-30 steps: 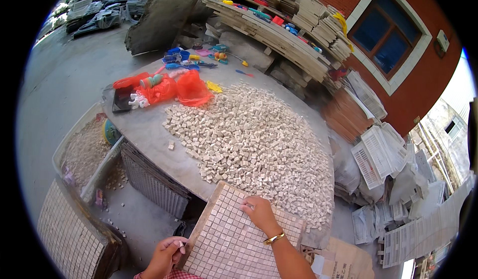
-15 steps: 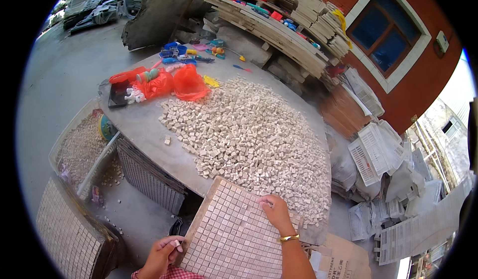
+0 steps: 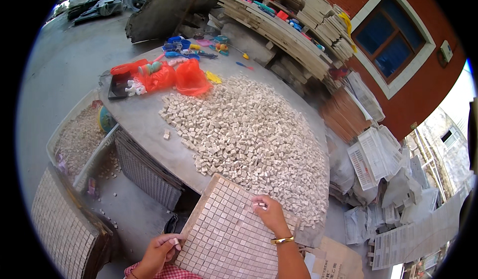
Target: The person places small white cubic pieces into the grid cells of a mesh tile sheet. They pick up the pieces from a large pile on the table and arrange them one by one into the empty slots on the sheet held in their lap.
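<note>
A wooden-edged grid board (image 3: 205, 197), filled with rows of small square stone tiles, leans against the near edge of the table in front of me. My left hand (image 3: 155, 255) is beside the board's left edge, closed on a small pale stone tile (image 3: 175, 241) between thumb and fingers. Over the board's upper right part, my right hand (image 3: 271, 216) has its fingers bent around small stone tiles (image 3: 260, 206), just above the grid. A gold bracelet circles that wrist. Beyond the board, a large heap of loose stone tiles (image 3: 249, 129) covers much of the table.
The grey rounded table (image 3: 134, 117) also bears red plastic bags (image 3: 191, 78), a black tray (image 3: 118, 87) and colourful toys (image 3: 181, 49). Left stand a tile-filled bin (image 3: 74, 144) and stacked grid boards (image 3: 62, 224). White plastic crates (image 3: 366, 157) and cardboard (image 3: 338, 261) lie right.
My right hand has shifted slightly left over the board, and tiles now show at its fingertips. The left hand keeps its tile, nearly in place. The whole view has tilted a little.
</note>
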Available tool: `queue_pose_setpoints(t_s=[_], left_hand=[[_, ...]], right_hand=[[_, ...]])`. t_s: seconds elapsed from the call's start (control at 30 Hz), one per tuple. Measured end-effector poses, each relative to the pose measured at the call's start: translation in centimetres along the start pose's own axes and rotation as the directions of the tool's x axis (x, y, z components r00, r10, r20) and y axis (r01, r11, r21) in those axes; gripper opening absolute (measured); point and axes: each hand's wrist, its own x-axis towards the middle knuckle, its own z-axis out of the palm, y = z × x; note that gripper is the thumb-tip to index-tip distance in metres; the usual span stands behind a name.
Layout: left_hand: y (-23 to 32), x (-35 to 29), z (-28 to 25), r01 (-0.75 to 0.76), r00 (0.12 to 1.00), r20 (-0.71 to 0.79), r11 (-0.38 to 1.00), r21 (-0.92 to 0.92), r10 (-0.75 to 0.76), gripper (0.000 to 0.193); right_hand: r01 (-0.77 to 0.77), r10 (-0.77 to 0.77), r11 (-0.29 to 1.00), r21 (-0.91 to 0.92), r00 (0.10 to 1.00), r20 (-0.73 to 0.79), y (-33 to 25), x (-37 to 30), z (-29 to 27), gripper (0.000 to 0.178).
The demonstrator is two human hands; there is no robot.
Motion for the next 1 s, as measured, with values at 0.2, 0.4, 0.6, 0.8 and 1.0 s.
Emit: queue_pose_setpoints(t_s=[0.2,0.4,0.6,0.8,1.0], left_hand=[[-0.7,0.9,-0.1,0.0,0.999,0.052,1.0,0.013,-0.001,0.024],[-0.5,0.8,-0.2,-0.022,0.996,0.086,1.0,-0.022,0.023,0.024],[-0.5,0.5,-0.5,-0.04,0.996,0.08,0.999,-0.021,0.042,0.025],[0.3,-0.1,0.8,-0.035,0.997,0.068,0.999,-0.014,0.036,0.024],[0.5,-0.8,1.5,-0.024,0.997,0.067,0.999,-0.035,0.026,0.023]], right_hand=[[0.163,-0.163,0.968,-0.192,0.986,0.016,-0.7,0.1,0.4,0.016],[0.052,-0.069,0.968,-0.247,0.996,-0.062,-2.0,0.1,1.5,0.008],[0.15,-0.14,0.964,-0.219,0.988,0.058,-1.5,0.2,0.8,0.008],[0.129,-0.145,0.952,-0.277,0.989,-0.039,-0.5,0.0,1.4,0.008],[0.072,-0.077,0.97,-0.231,0.997,-0.01,-1.0,-0.4,0.7,0.009]])
